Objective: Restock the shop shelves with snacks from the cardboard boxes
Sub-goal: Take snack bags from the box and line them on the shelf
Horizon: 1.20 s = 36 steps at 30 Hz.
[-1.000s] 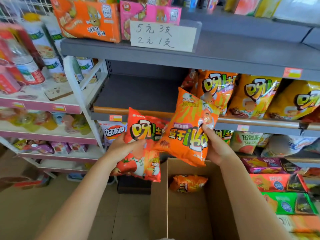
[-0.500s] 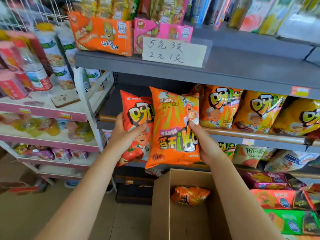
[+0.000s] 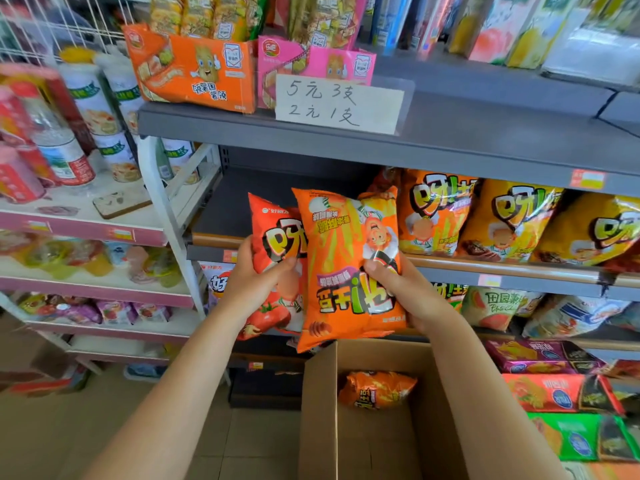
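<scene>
Open cardboard box (image 3: 381, 441) nearest, one orange bag (image 3: 377, 389) inside, left hand (image 3: 254, 284) gripping red snack bag (image 3: 277, 258), right hand (image 3: 407, 294) gripping upside-down orange snack bag (image 3: 346, 268), both bags before grey shelf (image 3: 450, 268), matching bags (image 3: 502, 220) beyond.

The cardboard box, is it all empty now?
No, the cardboard box is not empty: one orange snack bag lies inside it, below the bags held in the two hands.

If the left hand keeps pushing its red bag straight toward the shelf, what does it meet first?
Probably nothing soon: the left hand aims the red bag at the bare left end of the shelf. Beyond that is the dark back panel. Depth is hard to judge.
</scene>
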Each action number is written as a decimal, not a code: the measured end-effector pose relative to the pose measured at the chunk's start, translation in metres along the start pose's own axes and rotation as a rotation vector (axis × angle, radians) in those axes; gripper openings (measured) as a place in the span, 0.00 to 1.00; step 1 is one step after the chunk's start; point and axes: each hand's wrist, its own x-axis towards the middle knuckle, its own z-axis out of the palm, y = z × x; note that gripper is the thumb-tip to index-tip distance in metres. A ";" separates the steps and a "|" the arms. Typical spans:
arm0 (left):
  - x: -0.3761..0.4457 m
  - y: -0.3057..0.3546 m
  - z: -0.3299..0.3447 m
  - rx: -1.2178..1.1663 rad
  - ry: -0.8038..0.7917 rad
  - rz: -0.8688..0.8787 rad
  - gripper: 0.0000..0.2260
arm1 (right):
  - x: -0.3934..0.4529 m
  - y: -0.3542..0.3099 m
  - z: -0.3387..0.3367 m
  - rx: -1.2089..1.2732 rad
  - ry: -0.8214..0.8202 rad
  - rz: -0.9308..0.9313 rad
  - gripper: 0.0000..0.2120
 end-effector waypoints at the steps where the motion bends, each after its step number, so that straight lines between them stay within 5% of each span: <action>1: 0.000 0.002 -0.004 0.007 -0.001 -0.002 0.27 | -0.004 -0.005 -0.007 -0.073 -0.022 -0.037 0.27; 7: 0.004 0.007 -0.027 0.151 -0.072 -0.008 0.31 | -0.020 -0.053 -0.034 -0.935 -0.136 -0.074 0.28; 12: 0.001 0.018 -0.019 0.179 -0.162 0.048 0.31 | -0.022 -0.082 0.014 -1.891 -0.166 -0.152 0.30; 16: 0.000 0.012 -0.012 0.143 -0.224 0.048 0.31 | -0.015 -0.075 0.038 -2.016 -0.082 -0.415 0.26; 21: 0.000 -0.005 -0.014 -0.090 -0.097 -0.059 0.24 | 0.003 -0.063 0.023 -1.611 0.272 -0.825 0.31; 23: -0.001 -0.011 -0.009 -0.157 -0.056 -0.107 0.23 | 0.016 -0.051 0.018 -1.380 0.410 -0.772 0.36; 26: -0.007 -0.014 -0.001 -0.232 0.019 -0.119 0.25 | 0.035 -0.029 0.016 -0.783 0.574 -0.386 0.44; 30: -0.006 -0.015 0.003 -0.247 0.020 -0.141 0.28 | 0.050 0.000 0.022 0.014 0.240 0.172 0.40; 36: -0.002 -0.011 -0.008 -0.192 0.002 -0.141 0.37 | 0.052 0.021 0.019 0.350 0.011 0.071 0.32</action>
